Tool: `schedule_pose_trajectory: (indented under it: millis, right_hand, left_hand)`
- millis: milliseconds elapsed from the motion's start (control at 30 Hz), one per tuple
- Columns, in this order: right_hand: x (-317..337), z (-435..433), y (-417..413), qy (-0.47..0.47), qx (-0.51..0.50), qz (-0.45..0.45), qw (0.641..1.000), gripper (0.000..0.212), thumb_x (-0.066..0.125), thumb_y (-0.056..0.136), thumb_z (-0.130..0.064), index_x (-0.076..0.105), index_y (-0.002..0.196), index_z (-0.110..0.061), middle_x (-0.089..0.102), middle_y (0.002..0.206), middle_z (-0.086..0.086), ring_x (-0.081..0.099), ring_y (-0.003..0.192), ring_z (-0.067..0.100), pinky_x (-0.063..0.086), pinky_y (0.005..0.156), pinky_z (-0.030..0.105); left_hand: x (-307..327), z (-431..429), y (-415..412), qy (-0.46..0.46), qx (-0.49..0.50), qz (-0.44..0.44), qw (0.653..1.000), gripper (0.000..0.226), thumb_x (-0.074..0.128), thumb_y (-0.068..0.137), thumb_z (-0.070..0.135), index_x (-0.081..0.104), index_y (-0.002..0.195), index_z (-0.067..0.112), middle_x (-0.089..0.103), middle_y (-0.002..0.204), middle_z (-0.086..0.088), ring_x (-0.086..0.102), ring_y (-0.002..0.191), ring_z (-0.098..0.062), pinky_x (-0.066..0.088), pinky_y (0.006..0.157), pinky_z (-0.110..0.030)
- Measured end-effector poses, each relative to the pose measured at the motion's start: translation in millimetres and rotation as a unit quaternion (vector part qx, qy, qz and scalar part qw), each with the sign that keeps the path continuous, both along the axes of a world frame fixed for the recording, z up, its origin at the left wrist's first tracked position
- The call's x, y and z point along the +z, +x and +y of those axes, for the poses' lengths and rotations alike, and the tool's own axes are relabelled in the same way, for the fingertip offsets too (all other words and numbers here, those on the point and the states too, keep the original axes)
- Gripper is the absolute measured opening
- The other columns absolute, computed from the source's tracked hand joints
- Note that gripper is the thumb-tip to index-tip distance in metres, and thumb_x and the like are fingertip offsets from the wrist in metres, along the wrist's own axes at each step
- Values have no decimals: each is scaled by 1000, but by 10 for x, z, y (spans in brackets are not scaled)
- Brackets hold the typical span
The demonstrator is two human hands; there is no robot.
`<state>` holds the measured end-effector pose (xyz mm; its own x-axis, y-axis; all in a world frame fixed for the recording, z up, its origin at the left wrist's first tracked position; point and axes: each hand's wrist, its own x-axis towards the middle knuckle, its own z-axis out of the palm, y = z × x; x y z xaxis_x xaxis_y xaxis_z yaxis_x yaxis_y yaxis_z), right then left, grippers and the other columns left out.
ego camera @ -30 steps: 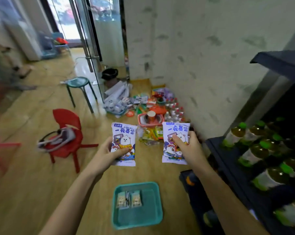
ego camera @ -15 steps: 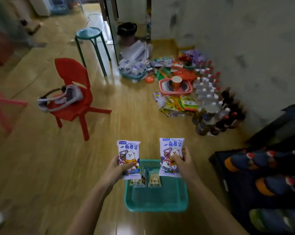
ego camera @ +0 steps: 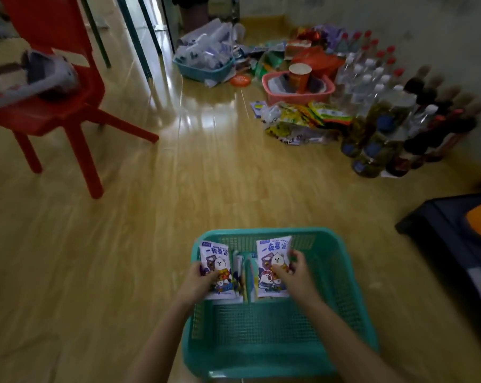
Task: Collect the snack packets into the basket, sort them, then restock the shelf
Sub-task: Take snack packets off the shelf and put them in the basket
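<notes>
Snack packets (ego camera: 272, 252): 2 | left fingers (ego camera: 197, 269) grip 1 | right fingers (ego camera: 296, 257) grip 1 | basket (ego camera: 275, 364): 1

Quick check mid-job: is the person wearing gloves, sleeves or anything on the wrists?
No. The left hand and right hand are ungloved; the left forearm and right forearm are uncovered to the frame edge, with no sleeve, watch or band visible.

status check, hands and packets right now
Left hand grips left packet, right hand grips right packet. Both low in teal basket, flanking the upright packets. Nothing in the way.
</notes>
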<state>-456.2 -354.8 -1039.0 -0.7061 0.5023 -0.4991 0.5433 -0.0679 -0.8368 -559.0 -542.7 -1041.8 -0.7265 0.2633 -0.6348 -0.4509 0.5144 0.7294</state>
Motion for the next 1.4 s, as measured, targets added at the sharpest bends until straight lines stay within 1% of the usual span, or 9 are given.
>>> schedule_pose_trajectory:
  millis: [167, 300, 367, 500, 633, 767, 967, 1200, 1400]
  right_hand:
    - [-580, -38, -77, 10, 1, -23, 1000, 46, 60, 89, -11, 37, 129, -7, 57, 126, 18, 62, 101, 28, 53, 86, 40]
    - [-663, -36, -96, 22, 1, -53, 998, 48, 61, 88, -13, 37, 130, -9, 57, 126, 18, 63, 100, 30, 54, 85, 42]
    - [-664, -22, -106, 39, -2, -74, 996, 47, 64, 87, -17, 40, 125, -7, 58, 123, 18, 63, 100, 32, 53, 86, 45]
    - [-645, 11, -94, 197, 27, -149, 969, 37, 69, 81, -34, 44, 97, -12, 58, 105, 11, 57, 92, 27, 50, 76, 39]
    - [-161, 136, 11, 244, 79, -174, 951, 39, 62, 86, -36, 49, 112, -11, 50, 119, 6, 49, 108, 23, 43, 82, 32]
    - [1197, 448, 245, 261, 85, -114, 955, 31, 55, 90, -21, 53, 120, -15, 55, 125, 1, 53, 113, 20, 46, 91, 34]
    - [4405, 1077, 781, 371, 60, -56, 925, 35, 52, 91, -21, 53, 127, -19, 58, 126, 3, 55, 113, 23, 46, 88, 34]
    - [7716, 1514, 1929, 504, -35, -53, 861, 31, 50, 93, -31, 53, 123, -23, 57, 123, -1, 52, 112, 21, 46, 84, 34]
    - [9201, 1241, 3126, 547, -136, -102, 820, 31, 48, 93, -37, 53, 122, -29, 57, 120, -8, 52, 110, 15, 48, 80, 33]
  left_hand:
    - [-441, 74, -8, -75, 24, 104, 991, 24, 70, 81, 13, 46, 79, 16, 58, 80, -4, 58, 76, -22, 49, 63, -32]
    - [-386, 167, 36, -201, -19, 186, 962, 19, 63, 85, 23, 47, 86, 12, 56, 83, -2, 52, 76, -19, 31, 52, -27]
    - [-376, 193, 51, -261, -75, 231, 934, 19, 58, 87, 27, 48, 87, 10, 61, 87, -8, 57, 80, -25, 35, 56, -29]
    - [-346, 221, 26, -388, -230, 298, 841, 27, 45, 93, 35, 57, 99, 12, 67, 97, -6, 64, 90, -24, 46, 74, -31]
    - [142, 282, -8, -416, -292, 308, 804, 14, 43, 92, 25, 52, 94, 14, 60, 96, -5, 61, 86, -23, 41, 67, -30]
    - [1436, 345, -9, -385, -317, 353, 792, 24, 42, 93, 33, 54, 103, 15, 63, 101, -1, 62, 89, -22, 45, 66, -30]
    - [4519, 877, 135, -285, -325, 437, 789, 30, 44, 94, 39, 58, 112, 19, 67, 108, 3, 62, 99, -21, 47, 72, -29]
    - [7593, 1694, 713, -159, -361, 566, 724, 28, 45, 91, 45, 59, 101, 23, 68, 99, 5, 64, 90, -20, 52, 67, -33]
    - [8993, 2071, 1581, -20, -412, 643, 645, 27, 46, 91, 45, 60, 98, 23, 68, 92, 6, 63, 85, -15, 43, 55, -27]
